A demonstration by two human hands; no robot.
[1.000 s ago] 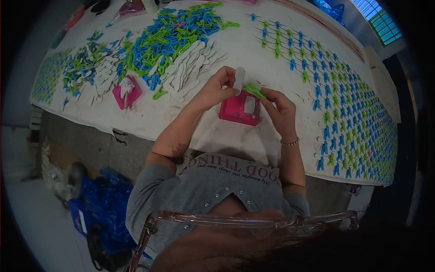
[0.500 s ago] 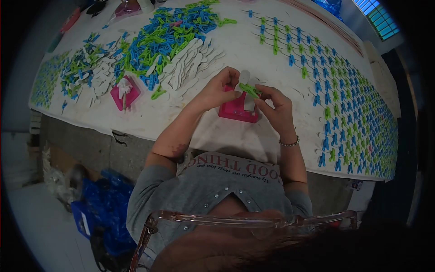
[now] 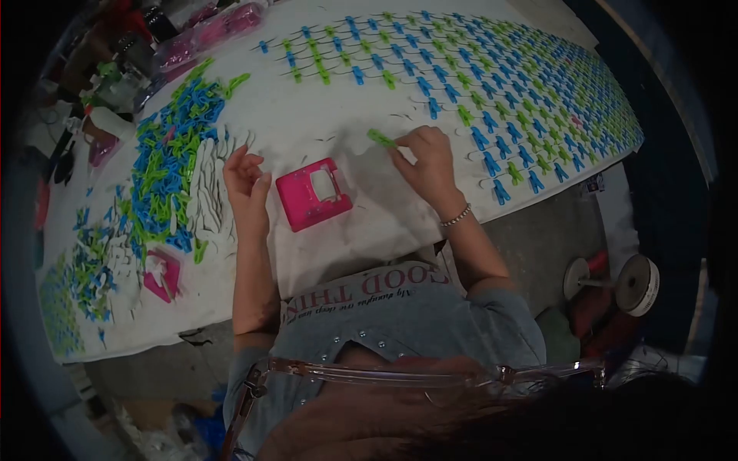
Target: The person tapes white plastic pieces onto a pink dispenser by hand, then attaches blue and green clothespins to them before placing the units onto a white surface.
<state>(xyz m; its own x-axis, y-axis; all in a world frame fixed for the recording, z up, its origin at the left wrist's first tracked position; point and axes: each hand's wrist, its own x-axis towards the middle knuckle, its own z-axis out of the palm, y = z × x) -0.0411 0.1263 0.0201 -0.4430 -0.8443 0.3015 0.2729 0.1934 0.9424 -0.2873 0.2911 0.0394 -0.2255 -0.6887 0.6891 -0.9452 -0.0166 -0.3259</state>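
Between the fingertips of my right hand (image 3: 425, 165) is a green clothespin (image 3: 380, 138), held over the white table (image 3: 369, 223) and pointing left. My left hand (image 3: 247, 184) has its fingers loosely apart and holds nothing. It hovers beside a fan of flat white strips (image 3: 209, 188). A pink tray-like fixture (image 3: 296, 201) sits on the table between both hands. Inside the fixture lies a white block (image 3: 322, 186).
Blue and green clothespins (image 3: 165, 165) are heaped at the left. A second pink holder (image 3: 164, 283) stands near the front edge. Rows of clothespins on thin white curved pieces (image 3: 492, 100) cover the right side. Bottles and pink plastic bags (image 3: 223, 31) stand at the back left.
My hands have parted: the right has carried the green clothespin away from the pink fixture to the right, and the left has let go and moved left. The view has turned right.
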